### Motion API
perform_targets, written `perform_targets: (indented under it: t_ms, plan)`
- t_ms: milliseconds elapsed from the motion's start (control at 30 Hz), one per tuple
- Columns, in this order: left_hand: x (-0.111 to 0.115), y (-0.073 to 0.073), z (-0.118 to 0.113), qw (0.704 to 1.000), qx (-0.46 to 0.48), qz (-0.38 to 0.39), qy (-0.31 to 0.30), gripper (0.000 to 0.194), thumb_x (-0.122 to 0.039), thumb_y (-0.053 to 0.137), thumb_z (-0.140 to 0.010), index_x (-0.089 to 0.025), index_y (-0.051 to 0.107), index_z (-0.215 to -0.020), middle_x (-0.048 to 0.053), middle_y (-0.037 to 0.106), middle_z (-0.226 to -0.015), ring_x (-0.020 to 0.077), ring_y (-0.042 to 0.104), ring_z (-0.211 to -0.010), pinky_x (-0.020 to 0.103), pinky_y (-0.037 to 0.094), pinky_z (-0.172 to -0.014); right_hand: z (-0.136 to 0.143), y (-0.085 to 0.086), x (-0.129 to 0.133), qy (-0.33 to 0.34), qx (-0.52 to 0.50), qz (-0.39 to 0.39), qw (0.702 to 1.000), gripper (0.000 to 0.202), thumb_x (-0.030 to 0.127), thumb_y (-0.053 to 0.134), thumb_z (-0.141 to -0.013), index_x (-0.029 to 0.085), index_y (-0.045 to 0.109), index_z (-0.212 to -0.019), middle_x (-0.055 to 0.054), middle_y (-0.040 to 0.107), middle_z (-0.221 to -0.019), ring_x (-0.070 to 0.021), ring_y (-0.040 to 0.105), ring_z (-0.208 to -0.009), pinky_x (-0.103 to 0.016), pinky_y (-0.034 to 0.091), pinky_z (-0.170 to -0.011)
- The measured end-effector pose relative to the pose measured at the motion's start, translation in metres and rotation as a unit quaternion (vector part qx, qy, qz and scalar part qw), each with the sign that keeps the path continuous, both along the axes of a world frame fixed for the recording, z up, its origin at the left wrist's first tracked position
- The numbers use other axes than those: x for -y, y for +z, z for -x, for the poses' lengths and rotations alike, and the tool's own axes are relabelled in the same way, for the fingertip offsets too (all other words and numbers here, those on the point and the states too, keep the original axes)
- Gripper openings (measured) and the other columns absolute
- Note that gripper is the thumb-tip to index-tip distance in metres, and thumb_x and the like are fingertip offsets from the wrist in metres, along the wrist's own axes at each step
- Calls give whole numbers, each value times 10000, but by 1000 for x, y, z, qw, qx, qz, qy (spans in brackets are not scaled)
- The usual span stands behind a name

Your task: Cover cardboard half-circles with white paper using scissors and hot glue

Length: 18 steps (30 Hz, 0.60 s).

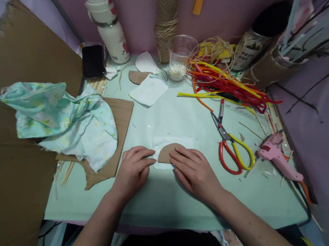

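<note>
A half-round piece of brown cardboard [166, 153] lies on a small white cloth [162, 166] near the front of the table. My right hand [196, 171] rests flat with its fingers over the cardboard's right side, hiding part of it and of the cloth. At the cloth's left edge, my left hand [135, 166] touches down with its fingertips, its fingers loosely bent and slightly apart. Farther back, a second white cloth piece [150, 90] overlaps another half-round cardboard piece [137, 77].
Left are floral fabric [71, 118], a cardboard sheet [121, 132] and a white bottle [112, 31]. A twine roll [165, 25] and clear cup [181, 57] stand behind. Right are pipe cleaners [229, 85], scissors [225, 136], a pink glue gun [282, 158] and a branch-filled container [262, 68].
</note>
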<state>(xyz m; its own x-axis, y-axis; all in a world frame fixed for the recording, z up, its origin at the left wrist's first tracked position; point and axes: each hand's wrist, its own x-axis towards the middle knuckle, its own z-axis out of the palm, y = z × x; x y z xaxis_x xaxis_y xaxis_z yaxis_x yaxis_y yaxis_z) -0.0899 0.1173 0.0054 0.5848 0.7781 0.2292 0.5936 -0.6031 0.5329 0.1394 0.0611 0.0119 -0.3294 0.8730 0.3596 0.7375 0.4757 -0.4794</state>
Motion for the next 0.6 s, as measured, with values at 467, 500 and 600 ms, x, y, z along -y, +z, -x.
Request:
perform_targets:
  t_ms: [467, 500, 600]
  plan:
    - [-4, 8, -8, 997, 31, 33, 58, 292, -58, 462, -843, -219, 640, -1010, 63, 685, -1092, 223, 602, -1054, 425, 469, -940, -16, 13, -12, -77, -123, 15, 989, 269, 152, 514, -916, 237, 685, -1105, -73, 714, -1179, -213, 647, -1119, -468, 463, -1014]
    - [-8, 12, -12, 997, 22, 38, 62, 281, -81, 474, -853, -214, 625, -1050, 72, 673, -1112, 229, 597, -1066, 423, 469, -944, -21, 17, -18, -111, -144, 8, 983, 255, 160, 510, -922, 228, 687, -1092, -86, 705, -1188, -216, 640, -1117, -441, 482, -984]
    - [-25, 23, -30, 997, -42, 44, 49, 270, -179, 522, -883, -185, 568, -1150, 104, 643, -1159, 257, 573, -1089, 434, 456, -954, -36, 26, -43, -167, -107, 43, 979, 188, 185, 530, -919, 211, 696, -1004, -71, 737, -1017, -221, 651, -993, -385, 494, -894]
